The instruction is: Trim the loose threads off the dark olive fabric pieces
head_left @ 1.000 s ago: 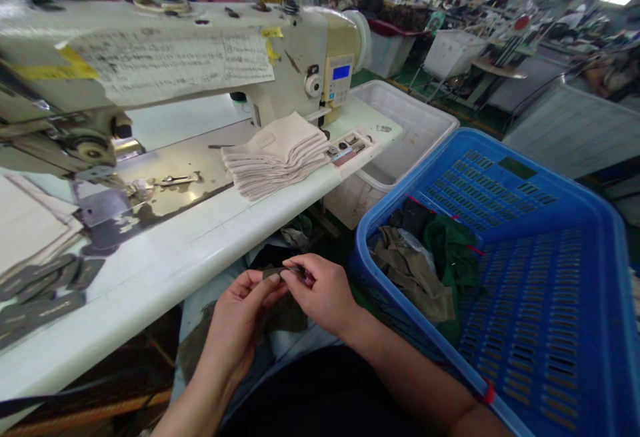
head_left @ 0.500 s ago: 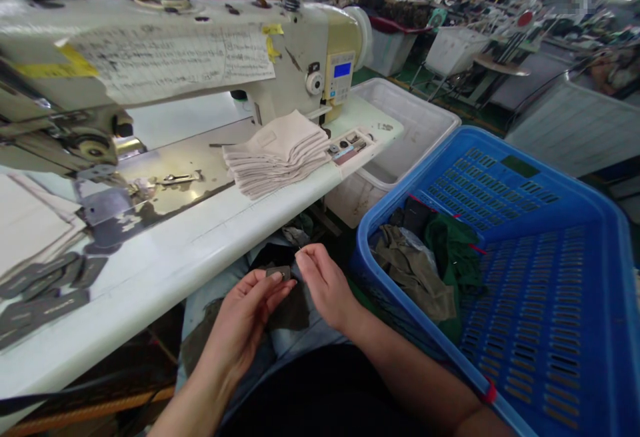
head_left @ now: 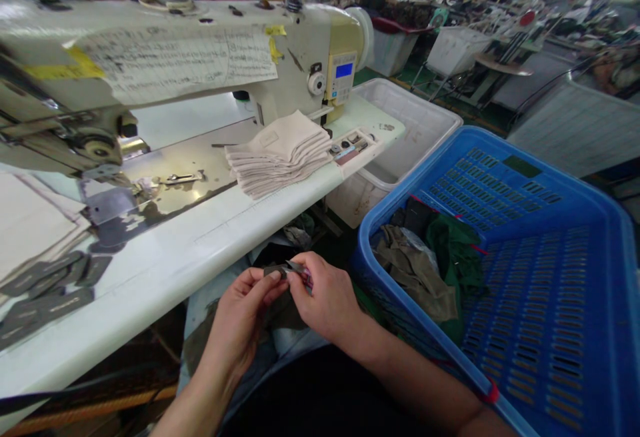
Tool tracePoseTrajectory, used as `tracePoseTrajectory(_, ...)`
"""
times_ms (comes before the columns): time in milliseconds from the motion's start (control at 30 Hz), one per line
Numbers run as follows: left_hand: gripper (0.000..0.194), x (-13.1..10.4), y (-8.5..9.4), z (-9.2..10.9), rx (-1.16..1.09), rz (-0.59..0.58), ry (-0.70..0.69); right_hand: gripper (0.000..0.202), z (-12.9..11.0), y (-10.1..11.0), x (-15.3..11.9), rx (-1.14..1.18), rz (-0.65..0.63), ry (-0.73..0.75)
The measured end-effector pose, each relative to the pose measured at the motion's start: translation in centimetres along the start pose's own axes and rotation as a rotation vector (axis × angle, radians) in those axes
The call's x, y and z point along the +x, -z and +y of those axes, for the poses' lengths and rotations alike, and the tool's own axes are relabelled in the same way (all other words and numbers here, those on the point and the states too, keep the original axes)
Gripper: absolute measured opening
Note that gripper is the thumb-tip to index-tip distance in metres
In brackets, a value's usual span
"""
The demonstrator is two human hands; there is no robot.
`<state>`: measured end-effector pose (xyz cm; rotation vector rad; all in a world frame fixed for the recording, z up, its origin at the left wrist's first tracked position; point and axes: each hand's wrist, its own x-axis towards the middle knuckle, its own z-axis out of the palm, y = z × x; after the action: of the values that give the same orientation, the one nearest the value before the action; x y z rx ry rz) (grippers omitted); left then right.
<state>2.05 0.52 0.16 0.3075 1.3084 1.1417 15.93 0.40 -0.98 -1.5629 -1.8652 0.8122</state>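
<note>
Over my lap, my left hand (head_left: pixel 245 304) pinches a small dark grey label patch (head_left: pixel 273 270) between thumb and fingers. My right hand (head_left: pixel 327 300) is closed around thread snips (head_left: pixel 296 266). Their short dark blades reach the patch's right edge, while the handle is mostly covered by my fingers, with a bit of red showing. More dark label patches (head_left: pixel 60 304) lie on the white sewing table (head_left: pixel 200 244) at the left, beside pale fabric pieces (head_left: pixel 35 224). A folded stack of cream fabric (head_left: pixel 280 154) rests farther back on the table.
A sewing machine (head_left: pixel 200 17) with a taped handwritten sheet (head_left: pixel 175 64) stands across the table. To my right is a blue plastic basket (head_left: pixel 520 270) holding brown and green cloth (head_left: pixel 425 267). Behind it sits a white bin (head_left: pixel 400 117). The table edge runs in front of my hands.
My right hand has turned inward and lowered slightly, and the snips' blades now show at the patch. Before, it pinched near a thin thread-like end. My left hand still holds the patch.
</note>
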Motion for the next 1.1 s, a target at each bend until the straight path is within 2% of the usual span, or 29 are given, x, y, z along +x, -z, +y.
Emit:
tracePoseTrajectory(200, 0.034, 0.0, 0.2, -0.2, 0.031, -0.002, -0.023, 0.016, 0.2, -0.2, 0.0, 0.042, 0.015, -0.016)
tracePoseTrajectory(267, 0.034, 0.0, 0.3, -0.2, 0.022, 0.001, -0.011, 0.016, 0.3, -0.4, 0.2, 0.163, 0.028, -0.033)
tracePoseTrajectory(367, 0.033, 0.0, 0.3, 0.0, -0.002, -0.003, 0.017, 0.018, 0.5, -0.9, 0.5, 0.485, 0.013, -0.098)
tracePoseTrajectory(433, 0.033, 0.1, 0.3, 0.0, -0.014, 0.000, 0.019, 0.021, 0.6, -1.1, 0.7, 0.594, 0.007, -0.132)
tracePoseTrajectory(500, 0.034, 0.1, 0.3, -0.1, -0.002, 0.002, 0.004, 0.023, 0.6, -1.0, 0.8, 0.512, 0.029, -0.130)
tracePoseTrajectory(600, 0.033, 0.0, 0.4, -0.2, 0.076, -0.027, -0.042, 0.015, 0.4, -0.5, 0.8, 0.319, 0.059, -0.043)
tracePoseTrajectory(700, 0.033, 0.1, 0.7, -0.3, 0.155, -0.076, -0.071, 0.011, 0.3, -0.1, 1.1, 0.346, 0.020, -0.022)
tracePoseTrajectory(767, 0.035, 0.1, 0.8, -0.2, 0.158, -0.115, -0.037, 0.017, 0.4, 0.0, 1.6, 0.545, -0.078, -0.151)
tracePoseTrajectory(867, 0.037, 0.1, 1.2, -0.2, 0.094, -0.134, 0.055, 0.030, 0.4, -0.1, 2.1, 0.961, -0.274, -0.430)
tracePoseTrajectory(900, 0.038, 0.1, 1.3, -0.1, 0.078, -0.130, 0.068, 0.036, 0.3, -0.2, 2.1, 1.047, -0.297, -0.500)
tracePoseTrajectory(933, 0.037, 0.0, 1.6, -0.1, 0.079, -0.128, 0.059, 0.041, 0.3, -0.4, 1.9, 1.086, -0.256, -0.540)
tracePoseTrajectory(967, 0.035, -0.1, 1.9, 0.1, 0.098, -0.129, 0.023, 0.045, 0.4, -0.5, 1.7, 1.077, -0.184, -0.563)
tracePoseTrajectory(1033, 0.031, -0.1, 2.7, 0.6, 0.185, -0.110, -0.140, 0.050, 0.8, -1.0, 1.2, 1.011, -0.098, -0.564)
tracePoseTrajectory(1100, 0.030, -0.1, 3.8, 1.9, 0.304, -0.020, -0.352, 0.054, 1.6, -1.5, 0.8, 0.918, -0.128, -0.561)
